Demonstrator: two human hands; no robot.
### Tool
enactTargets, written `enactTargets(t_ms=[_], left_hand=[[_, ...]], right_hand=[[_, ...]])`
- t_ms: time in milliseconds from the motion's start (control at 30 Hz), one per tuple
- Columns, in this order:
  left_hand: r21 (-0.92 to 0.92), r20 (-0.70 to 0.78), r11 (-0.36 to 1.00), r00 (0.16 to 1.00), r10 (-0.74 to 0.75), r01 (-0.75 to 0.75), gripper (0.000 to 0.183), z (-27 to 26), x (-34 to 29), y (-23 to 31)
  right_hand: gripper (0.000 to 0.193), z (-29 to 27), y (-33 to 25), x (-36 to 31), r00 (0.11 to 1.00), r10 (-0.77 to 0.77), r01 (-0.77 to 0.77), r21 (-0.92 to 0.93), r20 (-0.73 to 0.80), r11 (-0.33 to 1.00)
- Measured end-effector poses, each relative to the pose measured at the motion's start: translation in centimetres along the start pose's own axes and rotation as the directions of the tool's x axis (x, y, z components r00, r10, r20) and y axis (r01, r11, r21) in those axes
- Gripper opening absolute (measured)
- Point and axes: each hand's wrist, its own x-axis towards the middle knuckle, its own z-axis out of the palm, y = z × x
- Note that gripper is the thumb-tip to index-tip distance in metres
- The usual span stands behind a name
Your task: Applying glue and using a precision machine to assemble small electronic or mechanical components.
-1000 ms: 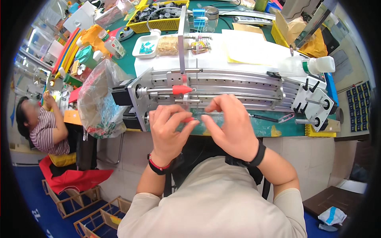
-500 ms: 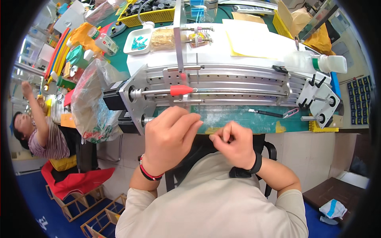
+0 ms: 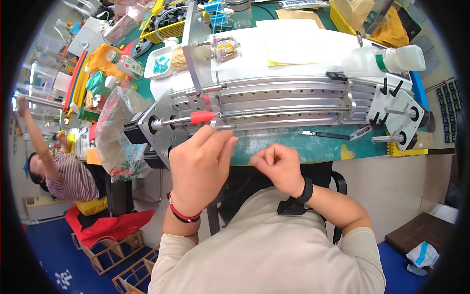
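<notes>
My left hand (image 3: 199, 159) is in front of the metal machine, thumb and fingers pinched together. Close by on its right, my right hand (image 3: 280, 169) is curled with thumb against fingers, its tips slightly blurred. Whatever either pinch holds, if anything, is too small to make out. The hands are apart. Just beyond my left fingertips, a red cone-shaped tip (image 3: 201, 116) sits on the end of a steel shaft (image 3: 177, 121). Aluminium rails (image 3: 289, 95) run from an end plate on the left to another end plate (image 3: 397, 115) on the right.
A black craft knife (image 3: 325, 134) and pink thread snips (image 3: 361, 132) lie on the green mat (image 3: 274, 152). Behind the rails are a white tray (image 3: 159, 63) of teal pieces, paper sheets (image 3: 298, 44) and a plastic bottle (image 3: 406, 59). At left, another person (image 3: 73, 171) raises an arm.
The view has shifted, so the machine and bench sit a little further left in the picture. Both my hands appear further left and remain pinched.
</notes>
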Motion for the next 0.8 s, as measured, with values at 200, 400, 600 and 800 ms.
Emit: enactTargets(t_ms=[200,400,600,800], left_hand=[[0.109,0.081,0.994,0.997,-0.005,-0.004,0.007,1.1,0.6,1.3],[0.041,0.051,0.999,0.998,-0.03,0.028,0.004,1.4,-1.6,1.1],[-0.198,-0.304,0.974,0.937,-0.171,0.113,0.007,4.8,-8.5,-0.2],[0.015,-0.395,0.99,0.911,-0.12,0.137,0.008,4.2,-6.0,-1.6]], right_hand=[[0.032,-0.3,0.3,4.9,0.831,0.431,-0.469,0.86,0.352,0.2],[0.018,-0.5,-2.0,5.2,0.866,0.374,-0.475,0.781,0.333,0.405],[0.016,-2.5,-2.0,2.8,0.785,0.391,-0.571,0.319,0.481,0.756],[0.029,-4.5,-3.2,1.2,0.818,0.404,-0.574,0.627,0.41,0.527]])
